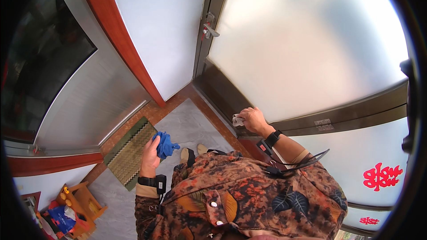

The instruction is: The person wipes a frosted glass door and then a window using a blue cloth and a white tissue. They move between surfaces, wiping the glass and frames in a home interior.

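Note:
My left hand [151,155] holds a crumpled blue cloth [165,145] above the floor mat, left of my feet. A wad of whitish cloth [238,120] is pinched in my right hand [254,119], at the dark lower rail [227,88] of a door with a large frosted glass pane [300,46]. The wad's contact with the rail cannot be told for certain. A metal lever handle [210,30] with something red hanging at it sits on the door's far stile. Both wrists wear black straps with small devices.
A green-edged patterned mat [128,153] lies before a metal door with a dark glass panel [43,66] at left. A wooden shelf unit [88,203] with assorted items stands lower left. A hinge [324,125] joins the door's frame at right. A cable runs from my right wrist.

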`<state>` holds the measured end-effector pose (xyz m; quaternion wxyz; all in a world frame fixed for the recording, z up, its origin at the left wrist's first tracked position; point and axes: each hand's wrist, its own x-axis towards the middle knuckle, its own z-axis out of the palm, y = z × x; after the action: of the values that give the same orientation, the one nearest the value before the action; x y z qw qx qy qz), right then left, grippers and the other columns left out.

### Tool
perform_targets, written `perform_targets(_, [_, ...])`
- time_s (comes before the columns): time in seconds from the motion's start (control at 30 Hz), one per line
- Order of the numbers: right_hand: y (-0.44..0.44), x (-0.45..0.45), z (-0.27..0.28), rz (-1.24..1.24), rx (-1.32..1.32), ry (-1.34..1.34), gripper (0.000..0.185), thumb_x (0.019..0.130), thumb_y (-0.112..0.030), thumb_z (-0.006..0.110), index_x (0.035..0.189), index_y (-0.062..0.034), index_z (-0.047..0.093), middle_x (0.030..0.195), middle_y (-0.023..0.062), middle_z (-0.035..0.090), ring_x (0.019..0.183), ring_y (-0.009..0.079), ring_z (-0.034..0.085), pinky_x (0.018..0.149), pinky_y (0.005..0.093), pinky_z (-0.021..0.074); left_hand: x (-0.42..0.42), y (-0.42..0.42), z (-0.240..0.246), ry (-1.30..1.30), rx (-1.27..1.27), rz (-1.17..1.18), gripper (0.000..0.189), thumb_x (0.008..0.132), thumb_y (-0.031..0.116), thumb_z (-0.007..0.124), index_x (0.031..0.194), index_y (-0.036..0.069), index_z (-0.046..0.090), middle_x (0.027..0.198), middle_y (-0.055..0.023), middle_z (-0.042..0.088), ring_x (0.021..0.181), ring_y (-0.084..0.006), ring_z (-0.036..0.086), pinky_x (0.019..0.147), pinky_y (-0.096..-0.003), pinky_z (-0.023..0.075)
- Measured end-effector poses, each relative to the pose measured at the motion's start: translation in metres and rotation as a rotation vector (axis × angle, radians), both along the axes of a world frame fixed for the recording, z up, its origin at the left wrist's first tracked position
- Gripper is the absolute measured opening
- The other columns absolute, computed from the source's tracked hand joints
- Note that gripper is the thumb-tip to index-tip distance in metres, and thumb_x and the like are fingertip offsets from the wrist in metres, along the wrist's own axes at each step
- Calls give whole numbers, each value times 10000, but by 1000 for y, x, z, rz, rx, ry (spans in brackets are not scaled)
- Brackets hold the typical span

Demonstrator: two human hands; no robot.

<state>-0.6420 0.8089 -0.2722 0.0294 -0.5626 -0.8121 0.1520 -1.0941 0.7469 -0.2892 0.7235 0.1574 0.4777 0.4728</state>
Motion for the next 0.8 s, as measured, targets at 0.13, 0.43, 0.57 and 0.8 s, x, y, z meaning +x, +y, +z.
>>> perform_targets(0.13, [1,-12,-6,-7,-25,24,321,721,-83,645,1011,-141,771,1046,24,738,1012,230,660,843,391,471,4,7,-1,-68,40,-3,337,1030,219,594,1263,-25,603,1157,-88,679,1011,-197,674,884,-355,549])
perform_targets(0.43, [-9,-18,-13,-43,-39,44,274,757,-121,635,984,-170,780,994,-3,737,969,206,654,821,382,426,11,21,12,-51,51,-65,353,1030,198,590,1299,-31,595,1219,-99,667,1094,-202,655,957,-354,530])
perform_targets(0.57, [-11,-11,-14,-87,-31,59,264,768,-129,644,989,-171,782,992,1,737,976,214,655,829,381,429,11,28,18,-106,30,-98,350,1029,202,592,1292,-30,592,1211,-97,668,1075,-197,662,938,-352,539])
perform_targets(0.8, [-8,-15,-6,-125,-45,139,303,725,-89,659,1007,-99,766,1018,69,742,972,278,685,837,410,531,18,66,31,4,141,-146,365,1023,217,601,1290,-32,591,1214,-105,666,1072,-207,661,949,-359,528])
